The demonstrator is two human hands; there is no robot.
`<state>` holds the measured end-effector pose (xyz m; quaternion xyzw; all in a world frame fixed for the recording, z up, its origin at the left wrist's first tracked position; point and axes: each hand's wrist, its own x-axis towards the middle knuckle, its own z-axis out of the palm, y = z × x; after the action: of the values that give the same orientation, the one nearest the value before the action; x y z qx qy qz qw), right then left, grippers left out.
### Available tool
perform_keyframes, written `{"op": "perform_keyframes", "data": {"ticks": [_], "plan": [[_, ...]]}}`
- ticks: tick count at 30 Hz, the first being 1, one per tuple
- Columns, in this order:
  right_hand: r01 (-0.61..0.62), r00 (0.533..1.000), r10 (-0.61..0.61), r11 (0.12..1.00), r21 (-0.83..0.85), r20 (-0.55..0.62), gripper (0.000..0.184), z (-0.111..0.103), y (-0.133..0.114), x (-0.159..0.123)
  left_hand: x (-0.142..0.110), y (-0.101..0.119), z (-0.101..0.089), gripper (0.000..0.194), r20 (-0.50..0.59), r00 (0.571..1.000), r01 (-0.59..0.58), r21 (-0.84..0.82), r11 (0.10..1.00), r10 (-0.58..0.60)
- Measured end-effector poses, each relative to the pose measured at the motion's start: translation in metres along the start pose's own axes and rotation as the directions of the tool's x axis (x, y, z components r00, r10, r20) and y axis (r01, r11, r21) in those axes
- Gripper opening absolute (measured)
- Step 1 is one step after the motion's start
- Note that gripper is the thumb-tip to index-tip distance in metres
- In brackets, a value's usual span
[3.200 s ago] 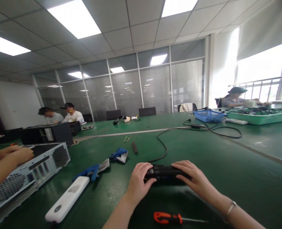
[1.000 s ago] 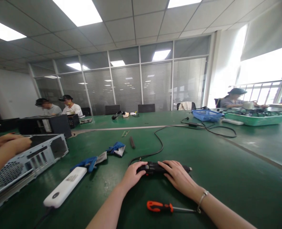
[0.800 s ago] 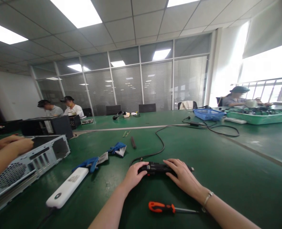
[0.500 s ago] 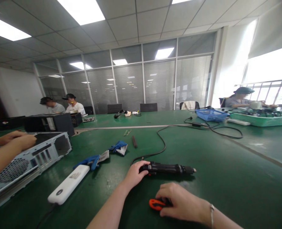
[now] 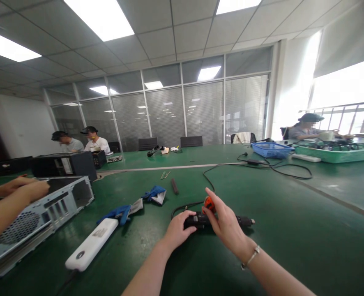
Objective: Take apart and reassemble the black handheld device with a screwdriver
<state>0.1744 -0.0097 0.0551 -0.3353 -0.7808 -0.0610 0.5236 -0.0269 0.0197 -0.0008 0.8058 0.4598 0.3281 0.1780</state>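
Note:
On the green table lies a black electric screwdriver point(image 5: 200, 220), its bit end pointing right. My left hand point(image 5: 177, 228) is closed around its left end, fingers over the top and thumb along the near side. Above the middle of its body, my right hand point(image 5: 226, 222) grips a small orange and black tool point(image 5: 209, 204). Only the orange end shows beside the thumb; the fingers hide its kind. The right hand covers part of the screwdriver's body; whether it touches it I cannot tell. A black cord point(image 5: 186, 206) runs from the screwdriver's left end.
Left of my hands are a white power strip point(image 5: 92, 244), blue-grey gloves point(image 5: 154, 194) and a dark brown bar point(image 5: 174, 186). Another person's hands work at an open metal computer case point(image 5: 61, 205). A blue basket point(image 5: 271, 150) and a green basket point(image 5: 339, 155) stand far right.
My right hand has lifted the orange and black tool from the near side of the table, up and away over the electric screwdriver. The left hand still holds the screwdriver.

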Motion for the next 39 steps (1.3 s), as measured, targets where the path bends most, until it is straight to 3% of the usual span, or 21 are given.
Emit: {"op": "perform_keyframes", "data": {"ticks": [10,15,22,28,33,39], "plan": [[0.039,0.994,-0.041,0.999,0.021,0.103,0.047,0.015,0.009,-0.018,-0.001,0.001,0.000,0.043,-0.007,1.000,0.011,-0.028,1.000,-0.011],[0.087,0.994,-0.089,0.996,0.025,0.066,0.046,0.016,0.008,-0.019,-0.001,0.002,-0.001,0.041,-0.006,1.000,0.005,-0.019,1.000,-0.005],[0.131,0.985,-0.135,0.990,0.049,0.108,0.047,0.015,0.003,-0.016,0.000,0.001,0.002,0.040,-0.021,1.000,-0.008,-0.008,1.000,0.008],[0.059,0.989,-0.068,0.996,0.069,0.131,0.047,0.014,-0.001,-0.013,-0.002,-0.001,0.003,0.043,-0.025,0.999,-0.028,-0.016,0.999,0.028],[-0.016,0.997,0.008,0.995,0.098,0.080,0.050,0.018,0.005,-0.015,0.000,-0.005,0.006,0.066,-0.010,0.999,-0.039,0.061,0.997,0.040],[-0.097,0.992,0.087,0.989,0.109,0.086,0.055,0.016,0.002,-0.012,0.001,-0.001,0.007,0.052,0.049,0.999,0.003,0.018,1.000,-0.004]]}}
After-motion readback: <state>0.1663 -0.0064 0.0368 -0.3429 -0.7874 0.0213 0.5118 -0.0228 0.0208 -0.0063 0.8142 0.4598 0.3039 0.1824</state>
